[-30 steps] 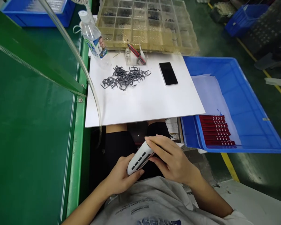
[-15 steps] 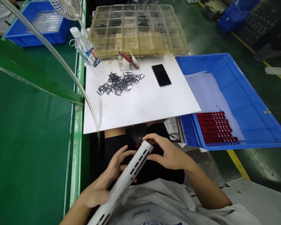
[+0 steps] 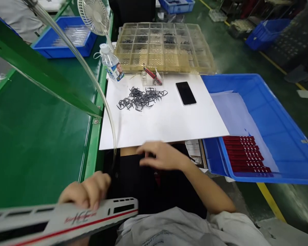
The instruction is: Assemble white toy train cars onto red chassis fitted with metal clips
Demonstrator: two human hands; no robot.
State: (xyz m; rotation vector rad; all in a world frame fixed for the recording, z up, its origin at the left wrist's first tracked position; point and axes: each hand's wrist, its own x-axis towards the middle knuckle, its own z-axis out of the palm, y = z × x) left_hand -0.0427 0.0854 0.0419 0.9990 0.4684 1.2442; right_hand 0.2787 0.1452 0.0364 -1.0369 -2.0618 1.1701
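My left hand (image 3: 88, 191) is wrapped over the upper edge of a white model train body shell (image 3: 105, 210) with a red stripe, dark window openings and "ICE" lettering. The shell lies low at the left, its far end cut off by the frame. My right hand (image 3: 164, 155) hovers over my lap by the front edge of a white board (image 3: 169, 126). Its thumb and fingers are apart, slightly blurred, with nothing seen between them. On the board rest a heap of dark grey bent plastic pieces (image 3: 142, 99) and a black-screened phone (image 3: 185, 93).
A blue bin (image 3: 284, 130) on the right holds red strips (image 3: 243, 155). Behind the board stand a compartment box (image 3: 166, 66), a small clear tray (image 3: 146, 81) with tools, a water bottle (image 3: 111, 65) and a fan (image 3: 94, 17). A clear tube (image 3: 110, 114) arches down at the left.
My left hand has carried the train shell to the lower left and turned its striped side into view. My right hand has come off the shell's end. The camera view has shifted.
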